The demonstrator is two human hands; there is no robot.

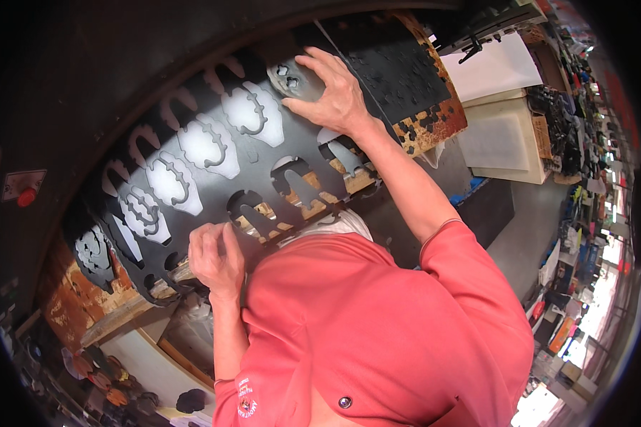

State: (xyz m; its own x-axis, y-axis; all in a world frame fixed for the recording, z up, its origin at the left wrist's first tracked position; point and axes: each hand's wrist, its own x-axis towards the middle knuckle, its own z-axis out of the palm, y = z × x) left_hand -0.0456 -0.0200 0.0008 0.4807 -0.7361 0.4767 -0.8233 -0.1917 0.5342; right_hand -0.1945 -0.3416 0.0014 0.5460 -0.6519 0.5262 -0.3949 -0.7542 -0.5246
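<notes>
A black sheet lies across the work surface, with several cut-out openings along its near edge and pale shoe-part-like shapes with dark curved bands farther in. Over its far right part reaches my right hand. Thumb and fingers are set round the sides of a metal cutting die, whose near side the hand partly covers. At the sheet's near edge, left of my body, my left hand has its fingers curled in; what they hold, if anything, is hidden.
A dark machine body with a red button rises at the left. Right of the sheet is a worn board strewn with black scraps. Beyond stands a pale box. Dark offcuts lie low at the left.
</notes>
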